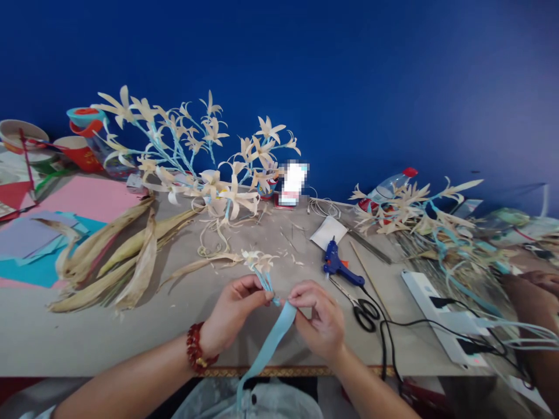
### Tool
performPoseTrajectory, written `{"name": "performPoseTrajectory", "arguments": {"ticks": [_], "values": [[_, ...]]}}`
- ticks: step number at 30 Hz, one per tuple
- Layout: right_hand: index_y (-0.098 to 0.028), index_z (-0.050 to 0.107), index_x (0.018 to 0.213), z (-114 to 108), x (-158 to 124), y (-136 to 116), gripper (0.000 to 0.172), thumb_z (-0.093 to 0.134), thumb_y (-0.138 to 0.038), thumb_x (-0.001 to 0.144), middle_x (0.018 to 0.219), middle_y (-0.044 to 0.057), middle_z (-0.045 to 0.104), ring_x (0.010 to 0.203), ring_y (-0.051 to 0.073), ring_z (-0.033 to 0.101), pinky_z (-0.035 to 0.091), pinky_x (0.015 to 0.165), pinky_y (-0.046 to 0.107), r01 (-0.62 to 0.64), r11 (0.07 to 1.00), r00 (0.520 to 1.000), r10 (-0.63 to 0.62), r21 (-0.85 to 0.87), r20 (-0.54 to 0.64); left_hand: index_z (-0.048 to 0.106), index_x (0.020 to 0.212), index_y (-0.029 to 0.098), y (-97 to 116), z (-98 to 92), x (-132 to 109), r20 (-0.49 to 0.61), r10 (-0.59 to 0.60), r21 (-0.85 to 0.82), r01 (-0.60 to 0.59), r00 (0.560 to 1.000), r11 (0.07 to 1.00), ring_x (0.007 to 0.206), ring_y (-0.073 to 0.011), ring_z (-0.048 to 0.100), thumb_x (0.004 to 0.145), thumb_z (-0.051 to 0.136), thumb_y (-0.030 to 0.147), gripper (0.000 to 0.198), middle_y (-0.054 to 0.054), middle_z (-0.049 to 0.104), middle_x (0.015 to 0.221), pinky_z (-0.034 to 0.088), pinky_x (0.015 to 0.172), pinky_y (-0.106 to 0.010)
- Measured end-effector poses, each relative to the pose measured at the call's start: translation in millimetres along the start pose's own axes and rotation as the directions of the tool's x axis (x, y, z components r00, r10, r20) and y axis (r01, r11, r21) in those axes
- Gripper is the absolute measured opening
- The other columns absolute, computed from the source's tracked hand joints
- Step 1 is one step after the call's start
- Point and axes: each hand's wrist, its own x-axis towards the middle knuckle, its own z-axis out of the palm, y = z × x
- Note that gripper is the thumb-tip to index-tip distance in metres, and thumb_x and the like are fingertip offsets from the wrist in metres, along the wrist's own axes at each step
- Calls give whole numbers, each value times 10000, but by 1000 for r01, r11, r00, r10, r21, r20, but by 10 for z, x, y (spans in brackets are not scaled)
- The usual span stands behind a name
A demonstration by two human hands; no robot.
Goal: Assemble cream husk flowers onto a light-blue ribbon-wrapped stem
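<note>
My left hand pinches the blue-wrapped stems of a small bunch of cream corn-husk flowers over the front of the table. Close beside it, my right hand grips a strip of light blue paper tape between thumb and fingers. The tape hangs down in a long curve towards my lap. Its upper end lies near the lower tips of the stems; whether it is stuck to them I cannot tell. A dark red bead bracelet circles my left wrist.
Finished husk flowers stand at the back left, dried corn husks in front. On the right lie a blue glue gun, black-handled scissors and a white power strip with trailing cords. Another person's arm rests at the far right.
</note>
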Motion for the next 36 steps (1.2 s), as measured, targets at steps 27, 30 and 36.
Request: {"name": "performPoseTrajectory", "arguments": {"ticks": [27,30,36], "values": [[-217,492,722,443,-264,95,254,733,-293,745,731,-24,557,586,125,574,470,451,227,-478,486,747,663,731,48,730,726,150,64,29,-23,160,-134,-82,148,978,986,594,-137,566,730,707,221,74,-38,646,638,470,626,-259],[-219,493,726,447,-245,56,256,736,-298,742,725,-32,562,568,121,577,474,449,229,-460,459,746,663,760,51,726,724,147,48,25,-20,174,-131,-102,150,976,983,609,-131,569,742,697,193,57,-37,652,650,465,627,-251],[-212,480,694,416,-210,-10,280,750,-279,727,690,-32,573,553,120,568,460,447,225,-468,442,731,680,766,54,722,734,149,68,40,-18,205,-116,-91,137,972,986,648,-125,558,761,675,164,56,-30,647,699,447,651,-241]]}}
